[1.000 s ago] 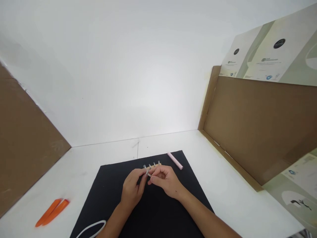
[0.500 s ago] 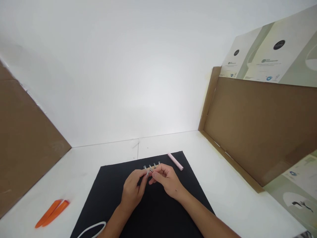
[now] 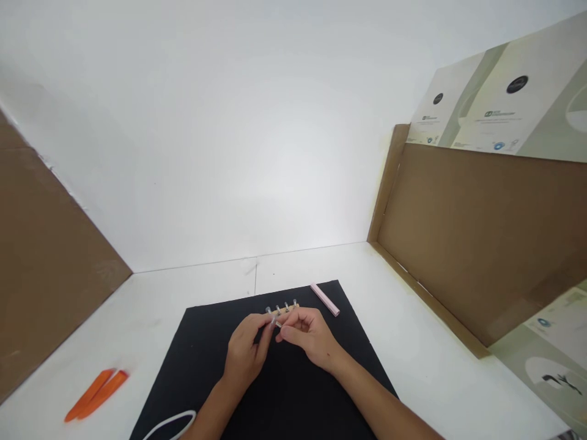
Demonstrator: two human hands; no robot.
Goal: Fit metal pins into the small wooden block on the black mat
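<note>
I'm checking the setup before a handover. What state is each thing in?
Left hand: pinching a small piece
Right hand: fingers closed beside it
Wooden strip: partly behind the fingers
Bolts: row standing in the strip
Pink stick: lying on the mat
Orange tools: two, side by side
White loop: partly out of view

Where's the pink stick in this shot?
In the head view, the pink stick lies on the far right part of the black mat, just beyond the right hand and to the right of the wooden strip with bolts.
</note>
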